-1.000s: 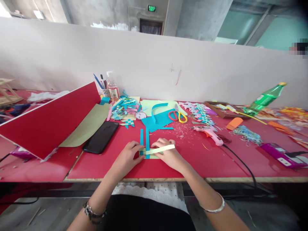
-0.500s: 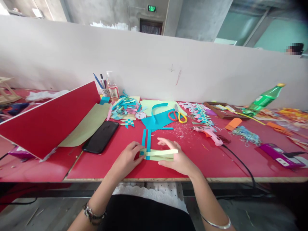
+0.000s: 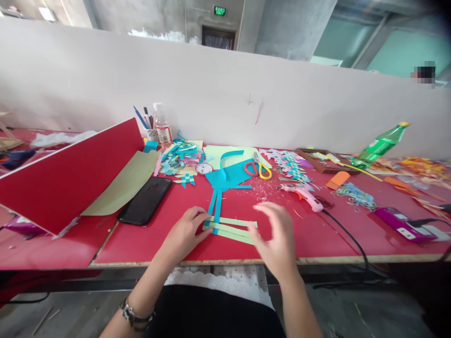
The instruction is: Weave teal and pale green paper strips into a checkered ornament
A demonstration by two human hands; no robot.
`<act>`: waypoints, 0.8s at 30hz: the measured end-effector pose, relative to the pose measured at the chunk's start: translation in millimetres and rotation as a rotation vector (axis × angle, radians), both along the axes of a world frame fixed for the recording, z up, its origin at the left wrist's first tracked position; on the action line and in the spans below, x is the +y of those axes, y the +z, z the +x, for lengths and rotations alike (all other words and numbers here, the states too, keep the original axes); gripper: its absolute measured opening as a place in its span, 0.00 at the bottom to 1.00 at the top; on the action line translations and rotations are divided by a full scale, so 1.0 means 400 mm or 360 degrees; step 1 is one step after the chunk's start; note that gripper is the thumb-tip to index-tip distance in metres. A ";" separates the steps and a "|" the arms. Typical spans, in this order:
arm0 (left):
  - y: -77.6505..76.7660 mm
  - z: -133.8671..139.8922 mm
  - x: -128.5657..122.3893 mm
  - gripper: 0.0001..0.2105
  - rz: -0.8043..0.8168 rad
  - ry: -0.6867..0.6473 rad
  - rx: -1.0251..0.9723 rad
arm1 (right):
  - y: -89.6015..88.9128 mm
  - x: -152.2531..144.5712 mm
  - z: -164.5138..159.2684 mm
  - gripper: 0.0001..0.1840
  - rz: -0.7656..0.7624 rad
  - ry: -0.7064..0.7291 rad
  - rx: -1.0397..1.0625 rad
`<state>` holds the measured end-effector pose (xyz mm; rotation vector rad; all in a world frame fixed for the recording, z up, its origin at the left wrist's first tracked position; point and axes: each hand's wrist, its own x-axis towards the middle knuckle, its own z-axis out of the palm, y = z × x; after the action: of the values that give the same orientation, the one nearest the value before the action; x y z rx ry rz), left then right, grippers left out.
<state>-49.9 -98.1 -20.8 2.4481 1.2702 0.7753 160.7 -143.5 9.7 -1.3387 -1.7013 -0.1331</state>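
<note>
The left hand [image 3: 188,230] pinches the crossed ends of green strips [image 3: 234,221] and blue strips [image 3: 218,206] on the bench [image 3: 141,249]; flat, steady pressure should prevent slipping. The right hand [image 3: 276,232], spread and seemingly empty, calls for light handling.

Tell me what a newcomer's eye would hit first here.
Probably the large red panel at the left of the red table. Then the green bottle standing at the right, and, front and centre, blue strips crossing pale green strips beside the left fingers.
</note>
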 end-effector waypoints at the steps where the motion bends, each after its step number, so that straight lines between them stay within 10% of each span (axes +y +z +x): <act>1: 0.000 0.000 0.000 0.11 0.0010 -0.0005 -0.0012 | 0.000 -0.001 -0.011 0.18 -0.0193 0.0146 -0.0185; 6: 0.002 -0.002 0.000 0.11 -0.0045 -0.0090 -0.0082 | -0.026 0.018 -0.070 0.21 -0.0727 0.0458 -0.0496; 24: 0.004 -0.002 0.002 0.10 0.0015 -0.0059 -0.0020 | -0.040 0.042 -0.073 0.15 -0.0710 0.0446 -0.0501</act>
<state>-50.5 -97.4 -19.2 2.4630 1.2162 0.7869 131.5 -126.8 -6.4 -1.4301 -2.2629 0.2218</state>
